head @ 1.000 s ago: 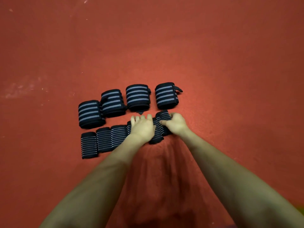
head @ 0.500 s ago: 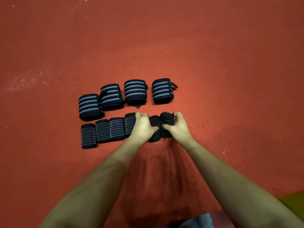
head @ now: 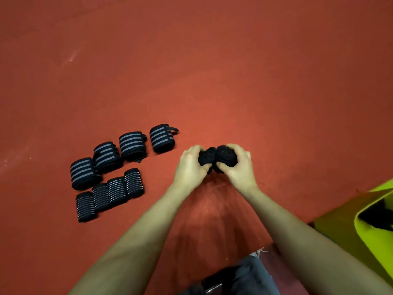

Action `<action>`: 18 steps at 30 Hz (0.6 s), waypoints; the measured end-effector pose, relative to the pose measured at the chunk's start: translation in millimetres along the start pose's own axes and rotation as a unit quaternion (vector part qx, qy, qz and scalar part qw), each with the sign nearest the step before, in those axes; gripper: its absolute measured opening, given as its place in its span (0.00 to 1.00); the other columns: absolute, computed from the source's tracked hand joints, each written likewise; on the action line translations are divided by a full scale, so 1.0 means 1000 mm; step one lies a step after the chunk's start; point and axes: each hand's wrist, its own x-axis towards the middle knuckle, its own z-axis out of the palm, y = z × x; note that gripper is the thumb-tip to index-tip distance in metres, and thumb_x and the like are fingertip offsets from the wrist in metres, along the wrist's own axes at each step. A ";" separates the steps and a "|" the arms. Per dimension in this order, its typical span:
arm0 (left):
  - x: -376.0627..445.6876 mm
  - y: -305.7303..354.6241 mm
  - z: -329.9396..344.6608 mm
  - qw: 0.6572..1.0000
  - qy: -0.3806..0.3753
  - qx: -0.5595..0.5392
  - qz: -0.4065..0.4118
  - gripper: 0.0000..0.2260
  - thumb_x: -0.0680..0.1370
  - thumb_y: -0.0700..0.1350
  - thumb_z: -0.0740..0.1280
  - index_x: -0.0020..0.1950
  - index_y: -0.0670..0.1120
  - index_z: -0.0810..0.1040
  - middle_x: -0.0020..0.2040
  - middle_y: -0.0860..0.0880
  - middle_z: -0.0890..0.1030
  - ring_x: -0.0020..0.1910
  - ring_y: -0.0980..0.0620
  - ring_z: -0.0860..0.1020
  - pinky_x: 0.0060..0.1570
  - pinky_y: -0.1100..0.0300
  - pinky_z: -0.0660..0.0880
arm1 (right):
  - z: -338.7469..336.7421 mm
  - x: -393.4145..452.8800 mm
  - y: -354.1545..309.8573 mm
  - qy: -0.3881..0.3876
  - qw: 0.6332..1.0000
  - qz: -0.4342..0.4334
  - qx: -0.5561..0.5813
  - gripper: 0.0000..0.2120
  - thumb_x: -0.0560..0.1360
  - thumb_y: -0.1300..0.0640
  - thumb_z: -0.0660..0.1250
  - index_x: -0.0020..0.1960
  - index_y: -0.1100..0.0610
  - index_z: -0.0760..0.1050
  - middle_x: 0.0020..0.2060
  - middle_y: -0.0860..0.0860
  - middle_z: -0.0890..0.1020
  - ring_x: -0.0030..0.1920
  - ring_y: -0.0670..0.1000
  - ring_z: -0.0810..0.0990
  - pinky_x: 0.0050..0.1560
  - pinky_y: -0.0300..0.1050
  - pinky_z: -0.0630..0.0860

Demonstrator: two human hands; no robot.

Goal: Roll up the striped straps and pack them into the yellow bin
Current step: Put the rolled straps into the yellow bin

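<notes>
My left hand [head: 190,167] grips one rolled black strap [head: 206,156] and my right hand [head: 240,165] grips a second roll [head: 226,156]; the two rolls are pressed side by side, lifted off the red floor. To the left lie two rows of rolled straps: a far row with wide grey stripes [head: 133,144] and a near row with thin stripes [head: 116,190]. The yellow bin [head: 370,237] sits at the right edge, below my right forearm, with something dark inside it.
Red floor [head: 212,71] stretches open ahead and to the right. A grey cloth-like patch [head: 240,277] shows at the bottom edge between my forearms.
Both hands picked two rolls out of the near row and lifted them up and to the right. The view turned right, bringing the yellow bin into sight.
</notes>
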 end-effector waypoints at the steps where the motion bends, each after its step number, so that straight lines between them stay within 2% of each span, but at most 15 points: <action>1: 0.003 0.019 0.010 1.000 -0.005 0.002 0.015 0.12 0.68 0.39 0.72 0.50 0.43 0.76 0.46 0.47 0.79 0.49 0.45 0.75 0.46 0.55 0.71 | -0.021 0.000 0.004 0.021 1.000 -0.003 0.002 0.20 0.66 0.63 0.73 0.56 0.53 0.75 0.49 0.50 0.79 0.52 0.51 0.70 0.53 0.42 0.67; 6: 0.012 0.123 0.079 0.993 -0.082 -0.029 0.081 0.13 0.67 0.41 0.72 0.49 0.45 0.73 0.46 0.50 0.77 0.49 0.46 0.75 0.45 0.55 0.71 | -0.131 -0.013 0.036 0.164 0.986 0.001 -0.014 0.18 0.65 0.58 0.70 0.54 0.56 0.73 0.48 0.49 0.76 0.50 0.50 0.68 0.50 0.38 0.65; 10: 0.011 0.202 0.144 0.971 -0.158 -0.049 0.174 0.27 0.70 0.42 0.71 0.67 0.44 0.68 0.60 0.46 0.74 0.61 0.48 0.72 0.60 0.57 0.69 | -0.217 -0.031 0.068 0.300 0.953 0.030 -0.025 0.18 0.64 0.57 0.68 0.53 0.59 0.71 0.48 0.47 0.72 0.50 0.50 0.68 0.49 0.37 0.63; 11: 0.010 0.220 0.160 0.962 -0.176 -0.047 0.203 0.29 0.70 0.42 0.71 0.70 0.43 0.67 0.61 0.45 0.74 0.61 0.48 0.72 0.61 0.58 0.68 | -0.237 -0.036 0.078 0.325 0.944 0.040 -0.028 0.18 0.64 0.58 0.69 0.53 0.59 0.71 0.48 0.47 0.72 0.51 0.51 0.68 0.50 0.37 0.63; 13: 0.004 0.250 0.192 0.942 -0.202 -0.040 0.264 0.27 0.70 0.43 0.71 0.69 0.43 0.69 0.56 0.44 0.74 0.58 0.46 0.73 0.58 0.58 0.69 | -0.273 -0.048 0.099 0.369 0.927 0.063 -0.034 0.19 0.64 0.58 0.69 0.54 0.60 0.71 0.48 0.47 0.72 0.51 0.53 0.69 0.50 0.38 0.63; 15: -0.006 0.275 0.223 0.922 -0.227 -0.049 0.308 0.22 0.69 0.42 0.69 0.62 0.43 0.75 0.51 0.45 0.74 0.54 0.45 0.75 0.55 0.57 0.70 | -0.305 -0.063 0.120 0.405 0.909 0.091 -0.038 0.20 0.64 0.58 0.69 0.54 0.62 0.70 0.48 0.48 0.71 0.52 0.54 0.70 0.50 0.40 0.64; 18: -0.024 0.300 0.264 0.899 -0.279 -0.045 0.336 0.17 0.68 0.39 0.71 0.57 0.42 0.76 0.50 0.46 0.74 0.52 0.46 0.75 0.52 0.59 0.70 | -0.340 -0.088 0.150 0.446 0.884 0.138 -0.022 0.21 0.64 0.57 0.68 0.55 0.63 0.70 0.48 0.49 0.71 0.52 0.53 0.70 0.52 0.42 0.66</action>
